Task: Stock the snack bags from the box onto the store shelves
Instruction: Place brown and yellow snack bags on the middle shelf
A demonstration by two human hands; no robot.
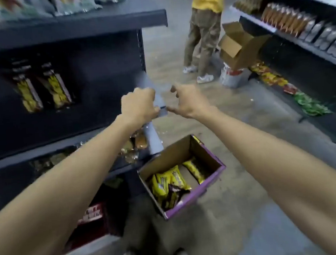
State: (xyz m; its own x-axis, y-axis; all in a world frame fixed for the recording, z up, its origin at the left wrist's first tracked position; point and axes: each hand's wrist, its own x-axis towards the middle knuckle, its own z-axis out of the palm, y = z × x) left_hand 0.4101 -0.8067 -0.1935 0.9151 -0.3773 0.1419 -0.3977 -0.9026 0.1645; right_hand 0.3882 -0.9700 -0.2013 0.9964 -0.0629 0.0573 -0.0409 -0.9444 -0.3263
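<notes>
While left grip (138, 105) clenches grey strip (153, 128) | right grip (189, 103) released | snack bags (171, 183) below in box (205, 156)

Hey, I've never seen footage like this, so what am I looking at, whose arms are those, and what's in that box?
It is one picture from a camera worn on a person's head, looking down at their own bare arms in a shop aisle. The left hand has a closed grip on a blurred grey item; what it is I cannot tell. The right hand is open beside it. On the floor stands a purple cardboard box with yellow snack bags inside. Dark shelves stand left; another person stands ahead.
</notes>
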